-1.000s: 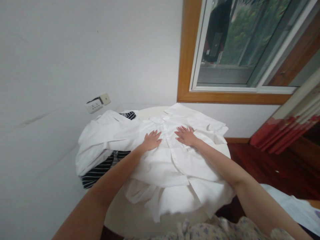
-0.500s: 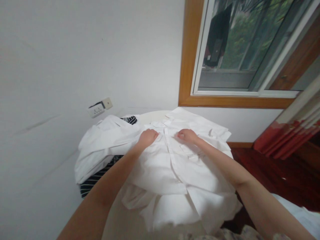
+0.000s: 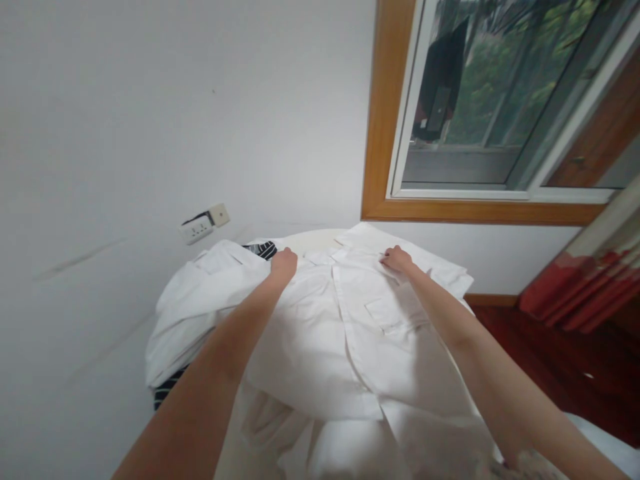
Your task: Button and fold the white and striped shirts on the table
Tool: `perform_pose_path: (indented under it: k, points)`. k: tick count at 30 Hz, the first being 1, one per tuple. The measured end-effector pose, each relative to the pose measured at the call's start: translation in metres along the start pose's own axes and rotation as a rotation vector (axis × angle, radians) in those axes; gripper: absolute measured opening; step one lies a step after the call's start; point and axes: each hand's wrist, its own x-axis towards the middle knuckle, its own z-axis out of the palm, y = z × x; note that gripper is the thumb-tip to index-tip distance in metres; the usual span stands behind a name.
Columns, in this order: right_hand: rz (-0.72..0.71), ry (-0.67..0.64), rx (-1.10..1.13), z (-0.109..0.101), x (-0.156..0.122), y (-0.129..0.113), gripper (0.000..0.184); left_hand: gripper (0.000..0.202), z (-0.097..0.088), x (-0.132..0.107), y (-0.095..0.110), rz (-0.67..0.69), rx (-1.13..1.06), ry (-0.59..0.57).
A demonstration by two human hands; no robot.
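Note:
A white button-front shirt [image 3: 315,340] lies spread before me, its collar end away from me and a chest pocket on the right side. My left hand [image 3: 285,264] is closed on the shirt's far left shoulder. On the far right shoulder, my right hand [image 3: 398,259] pinches the cloth between thumb and fingers. The shirt's lower part runs down toward me over more bunched white cloth. Underneath shows a pale round-edged surface [image 3: 313,240]. Left of my left hand sits a heap of white clothing [image 3: 215,280].
Black-and-white striped cloth [image 3: 263,249] pokes out from the white heap. On the wall is a socket [image 3: 196,230]. A wood-framed window [image 3: 377,133] is at the upper right, with a red and cream curtain [image 3: 575,287] beside it. Dark red floor [image 3: 530,353] lies to the right.
My hands have moved apart from near the placket out to the two shoulders. The shirt front now lies flatter, with its pocket showing more plainly. The view has shifted slightly.

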Motion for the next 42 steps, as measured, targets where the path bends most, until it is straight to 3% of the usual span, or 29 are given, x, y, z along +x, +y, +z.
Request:
perform_pose_path:
  k: [3,6,10,14,16,18,21,23,25,27,29,31,33,35,38,42]
  points:
    - [-0.065,0.059,0.068,-0.011,-0.015,0.003,0.037,0.038,-0.016,-0.013,-0.002,0.011,0.012,0.027]
    - [-0.203,0.040,0.292,-0.038,-0.043,0.015,0.028,0.033,-0.037,-0.036,-0.011,0.064,0.009,0.100]
    - [-0.378,-0.052,0.577,-0.092,-0.101,0.045,0.032,0.023,-0.074,-0.073,-0.034,0.126,-0.164,0.115]
    - [-0.340,0.054,0.755,-0.151,-0.132,0.064,0.040,0.021,-0.121,-0.085,-0.060,0.058,-0.513,0.032]
    - [-0.324,0.145,0.849,-0.177,-0.120,0.062,0.039,0.027,-0.148,-0.069,-0.068,-0.021,-0.647,0.066]
    - [-0.321,0.221,0.935,-0.197,-0.091,0.054,0.037,0.028,-0.176,-0.040,-0.071,-0.095,-0.648,0.153]
    - [-0.314,0.383,0.970,-0.215,-0.027,0.033,0.029,0.029,-0.208,0.013,-0.064,-0.168,-0.454,0.408]
    - [-0.269,0.578,0.944,-0.215,0.015,0.019,0.019,0.031,-0.213,0.043,-0.052,-0.199,-0.420,0.597]
    - [-0.198,0.793,0.834,-0.203,0.047,0.007,0.015,0.036,-0.201,0.062,-0.037,-0.176,-0.431,0.663]
    - [-0.160,0.873,0.647,-0.179,0.064,-0.002,0.030,0.054,-0.169,0.069,-0.020,-0.071,-0.443,0.639]
    - [-0.177,0.771,0.490,-0.144,0.067,-0.008,0.050,0.074,-0.121,0.065,-0.002,0.038,-0.463,0.543]
    - [-0.200,0.590,0.376,-0.104,0.061,-0.011,0.063,0.073,-0.068,0.051,0.016,0.125,-0.472,0.453]
    - [-0.229,0.386,0.305,-0.065,0.048,-0.013,0.064,0.068,-0.018,0.030,0.034,0.223,-0.466,0.348]
    - [-0.308,0.224,0.290,-0.034,0.032,-0.017,0.058,0.062,0.020,0.007,0.051,0.285,-0.453,0.269]
    - [-0.485,0.065,0.313,-0.004,0.005,-0.025,0.041,0.050,0.044,-0.027,0.067,0.348,-0.431,0.229]
    - [-0.744,0.028,0.378,0.003,-0.046,-0.033,0.027,0.036,0.025,-0.072,0.069,0.438,-0.421,0.306]
